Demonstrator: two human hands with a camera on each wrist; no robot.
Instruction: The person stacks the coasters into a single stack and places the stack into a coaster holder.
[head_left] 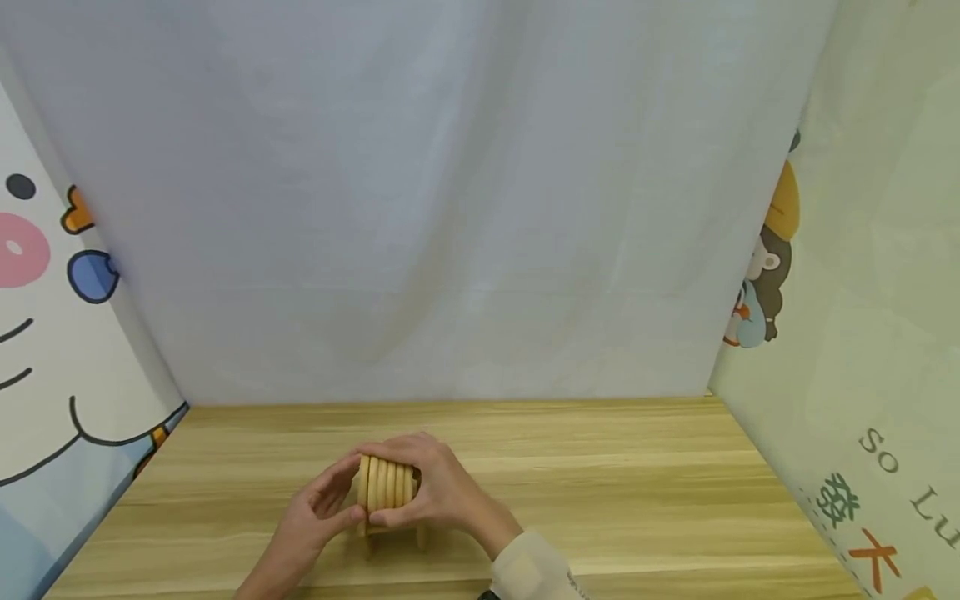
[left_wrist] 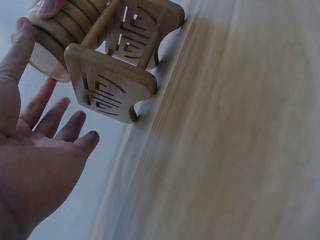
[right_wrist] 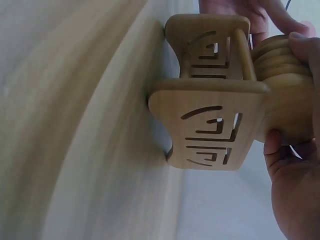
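A stack of round wooden coasters (head_left: pixel 391 483) sits on a wooden holder (right_wrist: pixel 215 125), which stands on the table and has cut-out line patterns in its end panels. My right hand (head_left: pixel 444 485) grips the stack from the right, thumb at the near side and fingers over the far side. On the left, my left hand (head_left: pixel 306 518) pinches the end coaster (left_wrist: pixel 47 57) between thumb and index finger. Its other fingers (left_wrist: pixel 70 125) spread away from the wood. In the left wrist view, the holder's rods (left_wrist: pixel 102 24) join the two panels.
The wood-grain table (head_left: pixel 615 492) reaches back to a pale hanging cloth (head_left: pixel 450 208). A cartoon-printed panel (head_left: pixel 45 350) borders the left side. Along the right runs a pale green panel (head_left: pixel 862 292) with lettering and figures.
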